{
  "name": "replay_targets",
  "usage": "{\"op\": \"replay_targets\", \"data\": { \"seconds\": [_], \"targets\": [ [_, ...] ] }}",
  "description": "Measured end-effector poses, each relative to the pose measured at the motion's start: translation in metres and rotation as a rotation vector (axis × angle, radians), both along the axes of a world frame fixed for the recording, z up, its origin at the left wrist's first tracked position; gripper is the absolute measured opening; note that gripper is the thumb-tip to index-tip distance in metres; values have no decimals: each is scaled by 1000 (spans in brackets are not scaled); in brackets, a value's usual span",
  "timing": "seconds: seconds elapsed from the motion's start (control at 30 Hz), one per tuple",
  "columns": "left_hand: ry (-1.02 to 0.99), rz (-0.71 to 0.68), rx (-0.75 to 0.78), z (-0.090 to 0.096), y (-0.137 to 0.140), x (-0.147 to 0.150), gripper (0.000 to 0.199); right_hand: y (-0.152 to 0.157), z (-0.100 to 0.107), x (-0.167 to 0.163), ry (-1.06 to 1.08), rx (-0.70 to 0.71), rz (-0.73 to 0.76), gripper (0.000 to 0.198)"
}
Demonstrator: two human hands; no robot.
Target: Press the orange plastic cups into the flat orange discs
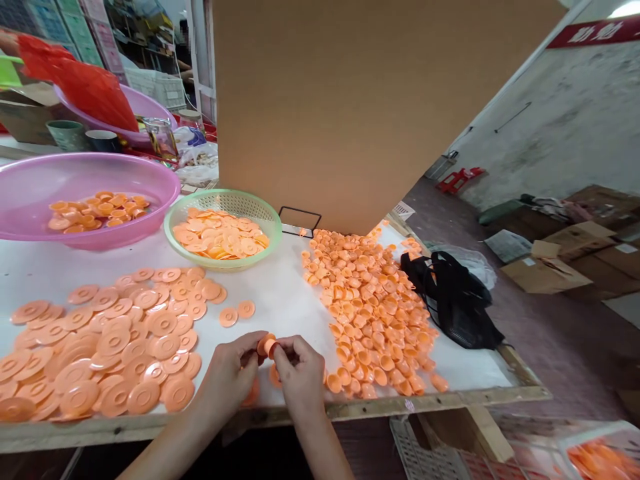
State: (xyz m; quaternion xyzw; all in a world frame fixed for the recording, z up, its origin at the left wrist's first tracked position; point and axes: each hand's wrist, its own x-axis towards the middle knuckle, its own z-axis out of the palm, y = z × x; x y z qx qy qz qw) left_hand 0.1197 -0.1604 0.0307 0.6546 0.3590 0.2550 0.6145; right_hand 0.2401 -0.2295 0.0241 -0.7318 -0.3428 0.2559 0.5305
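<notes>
At the front edge of the table, my left hand point(227, 370) and my right hand point(304, 377) meet, both closed in a pinch. Between the fingertips is a small orange plastic toy cup point(269, 344); whether a second piece is pressed against it, I cannot tell. Under and behind my hands lie a few orange pieces, partly hidden. A spread of round orange toy saucers point(117, 340) covers the table to the left, with two lying apart just beyond my left hand. To the right of my right hand is a large heap of orange toy cups point(373, 307).
A green basket point(173, 247) holds saucers, and a pink basin point(165, 213) beside it holds cups. Tall brown cardboard point(330, 113) stands behind the cups. A black bag point(453, 300) lies at the right edge. Cartons point(545, 273) sit on the floor.
</notes>
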Motion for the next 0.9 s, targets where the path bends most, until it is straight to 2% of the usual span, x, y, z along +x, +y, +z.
{"op": "replay_targets", "data": {
  "seconds": [0.1, 0.17, 0.3, 0.4, 0.57, 0.7, 0.8, 0.9],
  "targets": [
    [-48, 13, -55, 4, -3, -3, 31, -3, 1, -7, -173, 87, 24, 15],
    [-77, 72, -112, 5, -4, -3, 29, -4, 1, -11, -237, 130, 58, 15],
    [-138, 187, -171, 0, -6, -2, 27, -1, 3, -14, -219, 109, 65, 14],
    [-107, 181, -104, -1, -10, -3, 27, 0, 6, -14, -225, 73, 104, 28],
    [9, 142, 147, 11, -18, -6, 21, -5, 8, -19, -365, 65, 85, 20],
    [80, 121, 269, 14, -20, -13, 18, -8, -1, -27, -343, 103, 73, 15],
    [109, 118, 259, 7, -19, -17, 19, -5, -7, -36, -299, 119, 71, 15],
    [64, 143, 117, 4, -15, -22, 23, 1, 0, -39, -286, 125, 108, 13]
  ]
}}
